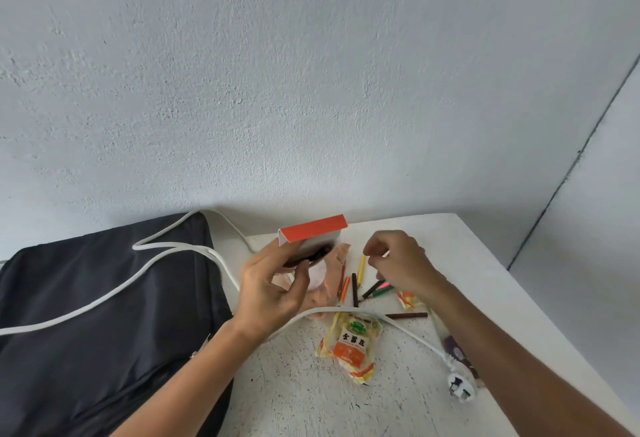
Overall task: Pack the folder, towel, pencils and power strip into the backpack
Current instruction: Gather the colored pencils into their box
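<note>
A person's two hands work over a white worktop set against a pale wall. The left hand holds up a small box with an orange top, thumb and fingers curled round its lower end, its dark opening facing the right hand. The right hand hovers just beside it, fingertips pinched together (whether on a pencil is too blurred to tell). Loose coloured pencils lie scattered below, touching a crumpled peach towel. A dark backpack lies flat at the left, the power strip's white cable looping over it and across to its plug at the right. A snack packet lies under the cable. No folder is visible. The risk: a forearm could snag the cable, sweeping pencils off the edge.
</note>
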Available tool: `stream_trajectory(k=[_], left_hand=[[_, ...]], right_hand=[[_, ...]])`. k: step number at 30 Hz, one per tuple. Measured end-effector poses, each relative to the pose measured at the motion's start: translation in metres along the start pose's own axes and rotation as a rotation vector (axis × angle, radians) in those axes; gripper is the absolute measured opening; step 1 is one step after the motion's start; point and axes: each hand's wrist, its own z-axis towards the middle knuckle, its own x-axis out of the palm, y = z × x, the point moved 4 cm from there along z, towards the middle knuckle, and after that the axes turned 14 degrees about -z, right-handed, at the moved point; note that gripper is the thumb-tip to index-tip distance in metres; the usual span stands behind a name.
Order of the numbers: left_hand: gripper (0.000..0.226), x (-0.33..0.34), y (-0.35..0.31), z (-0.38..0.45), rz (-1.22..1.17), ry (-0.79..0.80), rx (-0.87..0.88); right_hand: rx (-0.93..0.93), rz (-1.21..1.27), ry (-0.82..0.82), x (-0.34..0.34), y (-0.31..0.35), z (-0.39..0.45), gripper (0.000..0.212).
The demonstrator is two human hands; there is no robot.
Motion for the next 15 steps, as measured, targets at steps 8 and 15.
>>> stream_trajectory(k=[8, 15], left_hand=[[0.039, 0.005, 0.015, -0.007, 0.036, -0.003, -0.039], [0.038, -0.003, 0.023, -0.008, 0.076, -0.024, -0.035]], right_hand=[[0.044, -0.511, 0.193, 0.071, -0.015, 0.006, 0.022], [0.101, -0.538, 0.122, 0.085, -0.011, 0.015, 0.025]])
